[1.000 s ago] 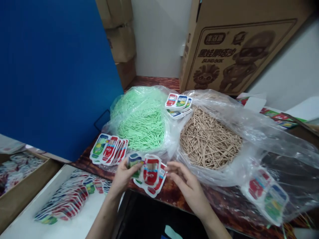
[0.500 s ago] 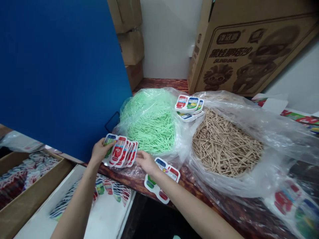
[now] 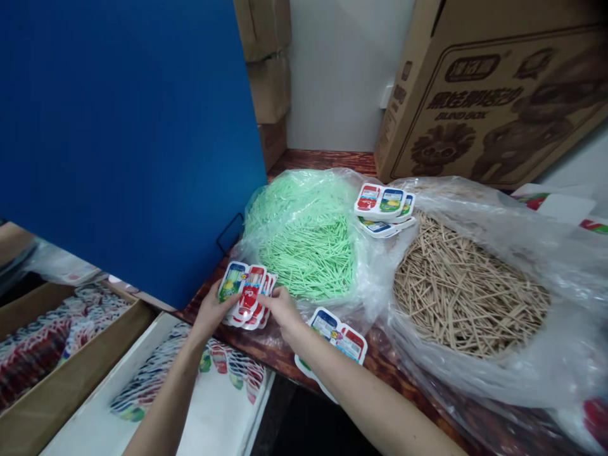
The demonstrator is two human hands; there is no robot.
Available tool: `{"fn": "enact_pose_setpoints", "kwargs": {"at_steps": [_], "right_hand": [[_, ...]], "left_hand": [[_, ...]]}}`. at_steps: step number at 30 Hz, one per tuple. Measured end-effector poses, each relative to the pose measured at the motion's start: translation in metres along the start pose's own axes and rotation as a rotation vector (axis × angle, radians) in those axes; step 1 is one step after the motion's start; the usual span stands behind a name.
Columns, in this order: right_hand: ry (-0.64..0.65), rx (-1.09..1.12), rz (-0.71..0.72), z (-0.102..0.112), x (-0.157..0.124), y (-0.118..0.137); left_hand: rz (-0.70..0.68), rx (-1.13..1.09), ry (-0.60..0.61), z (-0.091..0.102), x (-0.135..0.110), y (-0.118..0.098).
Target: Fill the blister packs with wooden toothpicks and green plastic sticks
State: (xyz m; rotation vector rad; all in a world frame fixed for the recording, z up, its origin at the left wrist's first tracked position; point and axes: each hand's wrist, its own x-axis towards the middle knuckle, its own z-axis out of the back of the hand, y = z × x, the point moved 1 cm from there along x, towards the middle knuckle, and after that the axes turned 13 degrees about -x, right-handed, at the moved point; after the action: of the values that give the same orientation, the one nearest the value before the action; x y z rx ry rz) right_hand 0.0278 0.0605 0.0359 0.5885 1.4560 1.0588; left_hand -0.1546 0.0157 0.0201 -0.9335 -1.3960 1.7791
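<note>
A small stack of die-cut printed cards, blue-green on the left half and red on the right, lies slightly fanned at the table's front edge. My left hand pinches its left side, thumb over the green part. On the opposite side, my right hand has its thumb and fingers closed on the red edges. Beneath my right forearm is another printed card, partly covered. Just behind the stack sits a clear plastic bag of light green sticks.
A second bag holds brown sticks. More cards rest between the bags. A blue panel stands left, with a large carton at the back right. Lower left are a cardboard box and a white box filled with packed cards.
The fanned cards have been drawn closer together, my right hand moving in toward my left. The whole view has shifted, so things appear farther right.
</note>
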Motion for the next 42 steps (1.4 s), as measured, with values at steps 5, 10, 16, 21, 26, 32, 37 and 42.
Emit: {"fn": "enact_pose_setpoints", "kwargs": {"at_steps": [5,10,16,21,26,32,37,42], "right_hand": [[0.167,0.252,0.031,-0.008,-0.001,0.007],[0.278,0.29,-0.035,-0.014,0.001,0.01],[0.402,0.292,0.135,0.007,-0.019,-0.004],[0.529,0.203,0.279,0.024,-0.042,-0.022],[0.532,0.11,0.429,0.031,-0.055,-0.006],[0.575,-0.15,0.651,0.057,-0.052,0.027],[0.467,-0.347,0.685,0.061,-0.025,0.0],[0.387,-0.369,0.771,0.05,-0.028,-0.007]], "left_hand": [[0.025,-0.057,0.027,-0.002,-0.013,-0.002],[-0.048,-0.11,-0.055,-0.002,-0.026,0.004],[-0.196,-0.129,-0.08,0.004,-0.063,0.003],[-0.105,-0.061,0.114,0.013,-0.086,-0.014],[-0.032,-0.053,0.274,0.009,-0.091,-0.025],[-0.128,-0.143,0.211,-0.006,-0.086,-0.025],[-0.069,-0.154,0.238,-0.016,-0.077,-0.007],[-0.09,-0.173,0.16,-0.018,-0.074,-0.001]]}}
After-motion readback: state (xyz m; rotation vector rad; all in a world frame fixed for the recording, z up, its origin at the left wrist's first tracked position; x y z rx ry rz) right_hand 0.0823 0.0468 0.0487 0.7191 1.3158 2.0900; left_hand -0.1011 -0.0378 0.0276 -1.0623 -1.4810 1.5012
